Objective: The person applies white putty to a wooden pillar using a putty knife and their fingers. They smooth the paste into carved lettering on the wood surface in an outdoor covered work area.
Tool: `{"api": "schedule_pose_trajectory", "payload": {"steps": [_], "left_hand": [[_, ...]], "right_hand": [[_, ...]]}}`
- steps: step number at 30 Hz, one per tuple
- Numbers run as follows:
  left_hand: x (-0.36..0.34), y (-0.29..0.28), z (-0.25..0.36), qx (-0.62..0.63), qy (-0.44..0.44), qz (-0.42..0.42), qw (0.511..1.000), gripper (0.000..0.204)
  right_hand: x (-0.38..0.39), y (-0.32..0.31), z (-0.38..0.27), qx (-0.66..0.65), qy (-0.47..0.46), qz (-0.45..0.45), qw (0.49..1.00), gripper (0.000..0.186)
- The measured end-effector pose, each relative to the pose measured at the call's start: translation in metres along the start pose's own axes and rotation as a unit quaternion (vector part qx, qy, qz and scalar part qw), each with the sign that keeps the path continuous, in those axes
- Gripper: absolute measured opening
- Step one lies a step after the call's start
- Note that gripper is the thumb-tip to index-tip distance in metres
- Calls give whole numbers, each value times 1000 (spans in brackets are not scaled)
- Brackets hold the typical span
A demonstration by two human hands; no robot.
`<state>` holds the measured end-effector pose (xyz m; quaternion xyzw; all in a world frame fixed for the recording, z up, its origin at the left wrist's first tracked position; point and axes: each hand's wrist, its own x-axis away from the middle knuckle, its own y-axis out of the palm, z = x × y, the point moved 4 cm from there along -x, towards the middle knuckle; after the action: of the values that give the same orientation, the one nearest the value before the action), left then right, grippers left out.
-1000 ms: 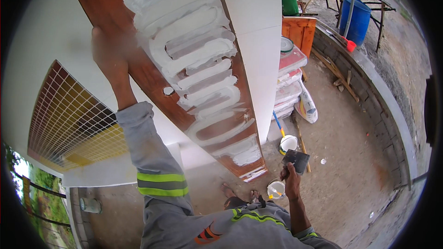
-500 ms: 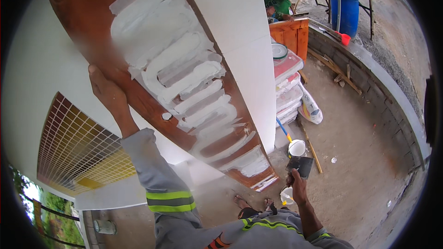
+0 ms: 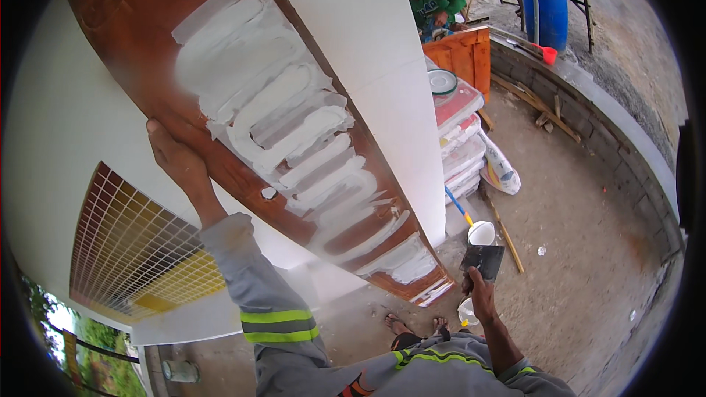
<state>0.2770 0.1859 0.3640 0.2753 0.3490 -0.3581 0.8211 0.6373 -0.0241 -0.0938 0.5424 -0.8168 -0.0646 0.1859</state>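
Observation:
A long brown wooden board (image 3: 121, 11), thickly smeared with white paste, stands against the white wall. My left hand (image 3: 182, 162) grips its left edge, thumb side and fingers lying along the wood. Low on my right, my right hand (image 3: 479, 290) is closed on a dark square putty blade (image 3: 484, 257), its face turned up. Below that hand sits a small white bucket (image 3: 466, 313), partly hidden behind my arm, with something yellow at its rim.
Stacked sacks (image 3: 460, 162) with a lid (image 3: 441, 81) stand by an orange panel (image 3: 471, 51). A person in green (image 3: 434, 0) works behind them. Also visible: blue barrel (image 3: 544, 15), low block wall (image 3: 658, 176), long-handled white tool (image 3: 482, 231), grid panel (image 3: 136, 250).
The board and surroundings have shifted rightward in view. My left hand appears lower along the board's edge; my right hand still holds the blade. The person in green has come further into view.

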Motion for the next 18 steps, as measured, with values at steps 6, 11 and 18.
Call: {"api": "schedule_pose_trajectory", "payload": {"steps": [6, 11, 18], "left_hand": [[37, -28, 7, -184, 118, -38, 975, 48], [224, -98, 11, -58, 23, -168, 984, 49], [331, -122, -11, 67, -335, -271, 900, 33]], "right_hand": [[23, 39, -53, 226, -246, -75, 940, 18], [40, 98, -109, 237, -304, -255, 887, 16], [54, 178, -126, 230, -316, -426, 816, 25]]}}
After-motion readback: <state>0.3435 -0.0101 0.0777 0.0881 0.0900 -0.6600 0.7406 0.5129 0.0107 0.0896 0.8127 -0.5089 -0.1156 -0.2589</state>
